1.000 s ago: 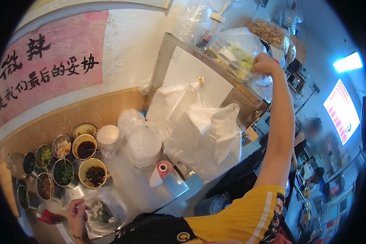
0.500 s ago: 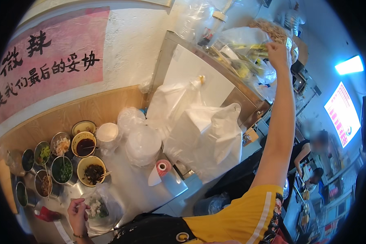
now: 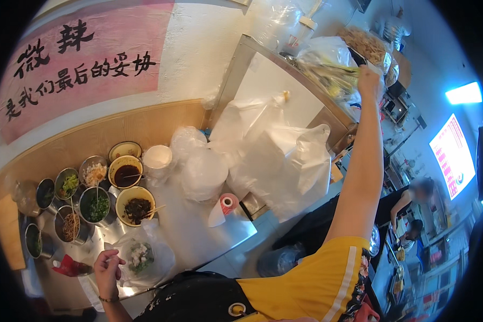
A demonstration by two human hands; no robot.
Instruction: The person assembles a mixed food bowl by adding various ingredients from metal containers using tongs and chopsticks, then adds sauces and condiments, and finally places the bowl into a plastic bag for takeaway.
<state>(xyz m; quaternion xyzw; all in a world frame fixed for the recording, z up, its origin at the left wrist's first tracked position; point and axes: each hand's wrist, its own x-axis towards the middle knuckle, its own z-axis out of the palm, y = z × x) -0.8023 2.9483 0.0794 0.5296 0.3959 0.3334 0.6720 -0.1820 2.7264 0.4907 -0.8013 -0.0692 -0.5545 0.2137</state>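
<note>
My right arm reaches up to the top of the metal cabinet (image 3: 236,70). There my right hand (image 3: 369,85) is closed at the end of some long, thin yellowish sticks (image 3: 333,75), which lie among clear plastic bags. Its fingertips are partly hidden behind the hand. My left hand (image 3: 108,271) hovers at the lower left with loosely bent fingers and nothing visible in it. It is close beside a bowl-shaped plastic-lined container (image 3: 139,256) holding chopped greens and white pieces. I cannot tell whether it touches the bag.
Several steel pots, one with chopped greens (image 3: 95,206), and a yellow bowl of dark sauce (image 3: 126,174) stand along the wall. White bags (image 3: 295,166), wrapped lids (image 3: 204,174) and a red-and-white roll (image 3: 228,202) lie further right. Another person (image 3: 405,204) works at the far right.
My view has shifted, so the counter sits higher and further right. My right hand has come down onto the sticks, which now run straighter toward it. The left hand stays beside the lined container.
</note>
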